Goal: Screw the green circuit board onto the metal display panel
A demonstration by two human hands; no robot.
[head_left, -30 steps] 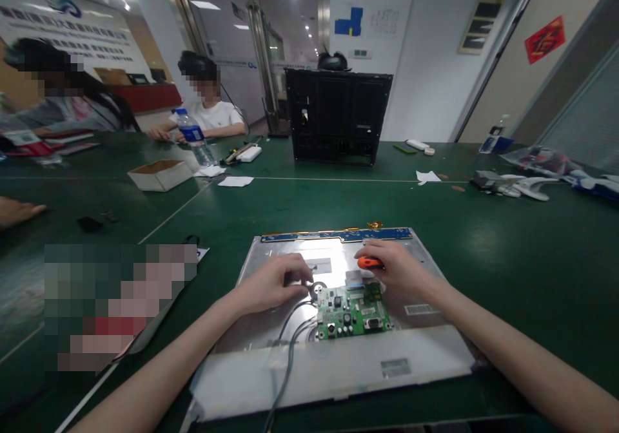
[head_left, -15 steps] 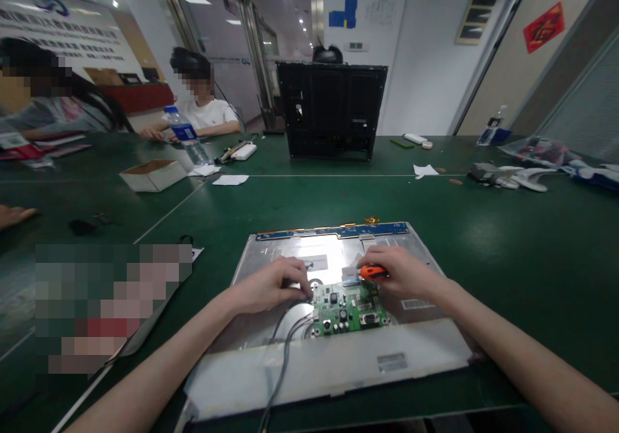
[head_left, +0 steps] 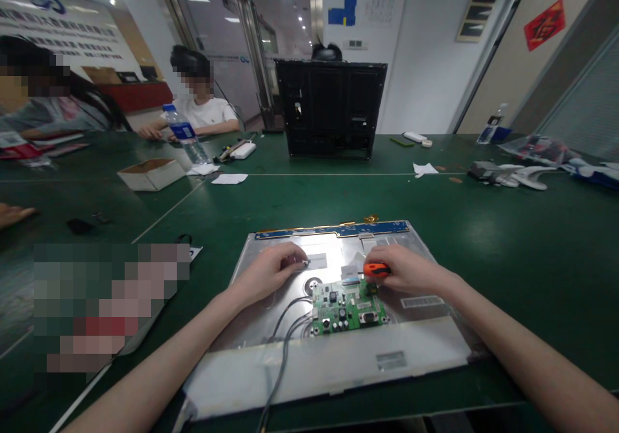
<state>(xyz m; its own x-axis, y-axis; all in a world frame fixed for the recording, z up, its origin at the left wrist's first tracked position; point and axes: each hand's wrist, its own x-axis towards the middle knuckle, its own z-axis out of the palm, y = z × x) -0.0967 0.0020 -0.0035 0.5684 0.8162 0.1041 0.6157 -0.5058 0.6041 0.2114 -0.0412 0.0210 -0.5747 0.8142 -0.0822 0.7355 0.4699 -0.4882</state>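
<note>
A display panel point(head_left: 271, 278) lies back side up on the table, with a green circuit board point(head_left: 345, 304) on its middle. My left hand point(head_left: 275, 269) is over the panel, above and left of the board; its thumb and forefinger pinch a tiny dark metal piece point(head_left: 305, 263), perhaps a screw. Wrapped in my right hand point(head_left: 401, 269) is a screwdriver point(head_left: 376, 270) with an orange and black handle, at the board's upper right corner; its shaft is hidden. Dark cables point(head_left: 286, 349) run from the board's left edge over the panel's white strip point(head_left: 338, 362) toward me.
Beyond the panel stands a black monitor housing point(head_left: 333, 107). An open cardboard box point(head_left: 152, 176), a water bottle point(head_left: 186, 135) and paper scraps point(head_left: 229, 179) sit at the left. Grey-white parts point(head_left: 507, 176) lie at the right. Co-workers point(head_left: 203, 111) sit across the table; another person's hand point(head_left: 17, 215) rests far left.
My left hand has lifted off the circuit board's left edge and moved up and away over the panel, with the tiny piece now showing at its fingertips. My right hand shifted slightly right with the screwdriver.
</note>
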